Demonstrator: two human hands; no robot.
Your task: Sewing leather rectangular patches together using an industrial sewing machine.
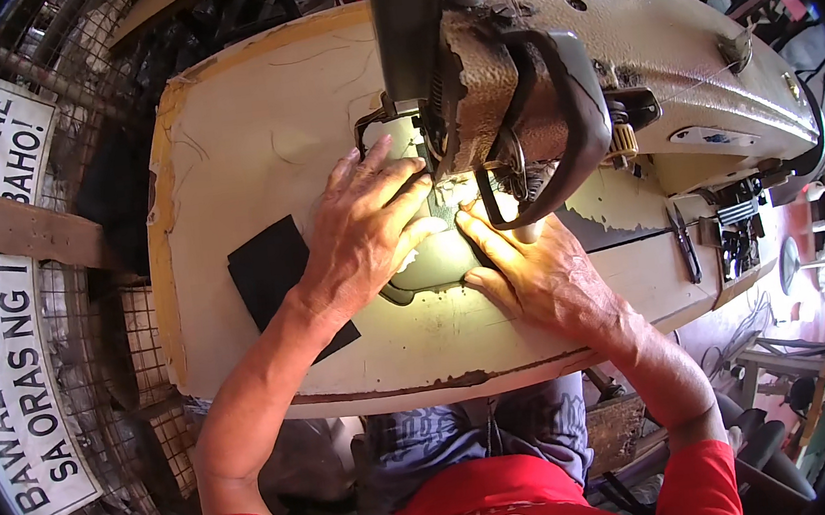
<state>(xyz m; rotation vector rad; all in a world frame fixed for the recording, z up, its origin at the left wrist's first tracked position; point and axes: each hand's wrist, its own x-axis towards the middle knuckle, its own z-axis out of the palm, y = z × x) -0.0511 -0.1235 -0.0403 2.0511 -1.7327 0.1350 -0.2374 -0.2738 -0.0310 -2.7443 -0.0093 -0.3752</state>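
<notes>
Greenish-grey piece (433, 263) flat on the sewing machine (651, 41) bed, both hands on it
It's under the left hand (365, 220), fingers fanned out, and beside the right (541, 269), thumb wide of its index finger. Smooth-looking, rounded corner, dark edge. White sign (20, 399) has big black capitals; red shirt (557, 481) has white lettering.

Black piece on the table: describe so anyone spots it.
Find the sewing machine, then the pale table beneath it. Just left of the left hand lies the black piece: flat and straight-edged, unlike the rounded greenish piece on the hand's other side.
</notes>
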